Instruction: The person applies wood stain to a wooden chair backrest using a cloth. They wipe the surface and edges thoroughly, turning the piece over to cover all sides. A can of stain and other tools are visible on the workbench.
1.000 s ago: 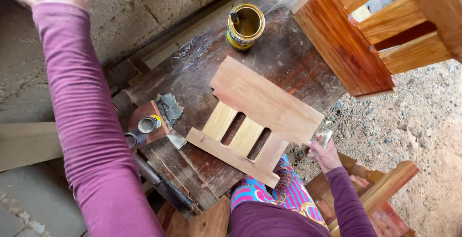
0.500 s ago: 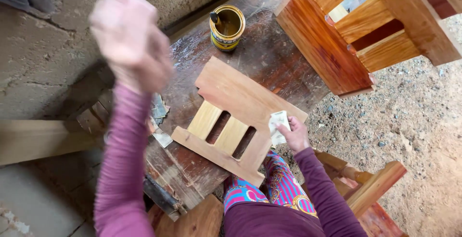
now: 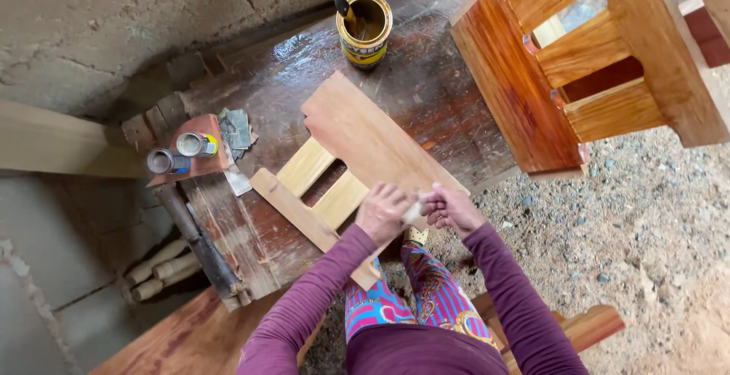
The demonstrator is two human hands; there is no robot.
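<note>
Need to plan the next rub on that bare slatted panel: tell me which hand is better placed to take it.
Left, probably. The left hand lies over the unfinished panel at its near edge, slats just beyond it. The right hand sits off the panel's corner, pinching the small pale pad that both hands meet on.

wall: rough grey concrete blocks (image 3: 114, 25) | floor: sandy gravel ground (image 3: 654, 253) | furniture: dark worn workbench (image 3: 426, 93), varnished wooden chair frame (image 3: 532, 93) | light: soft daylight
</note>
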